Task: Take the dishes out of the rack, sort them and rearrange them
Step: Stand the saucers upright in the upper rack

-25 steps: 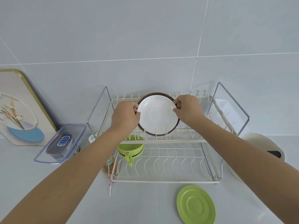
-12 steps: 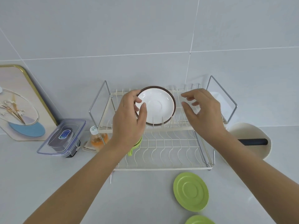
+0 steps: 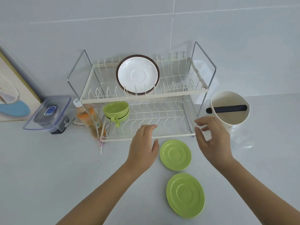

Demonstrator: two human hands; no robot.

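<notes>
On the rack [image 3: 142, 95] I see green cups [image 3: 116, 111] on the lower tier and a white saucer [image 3: 137, 74] standing above. My left hand [image 3: 143, 147] and right hand [image 3: 212, 140] hover with fingers loose, holding nothing, flanking two green saucers [image 3: 175, 154] on the counter.

both hands off white saucer [image 3: 137, 74], which a second ago they pinched by its rims on rack's [image 3: 142, 96] upper tier; saucer now stands alone in slots before brown plate [image 3: 117, 78]. left hand [image 3: 142, 147] drawn back to lower tier's front edge, fingers relaxed, holding nothing. right hand [image 3: 212, 140] back at rack's front right corner, fingers loosely spread, empty. second green saucer [image 3: 185, 195] now in full view on counter, nearer than first [image 3: 175, 154].
</notes>
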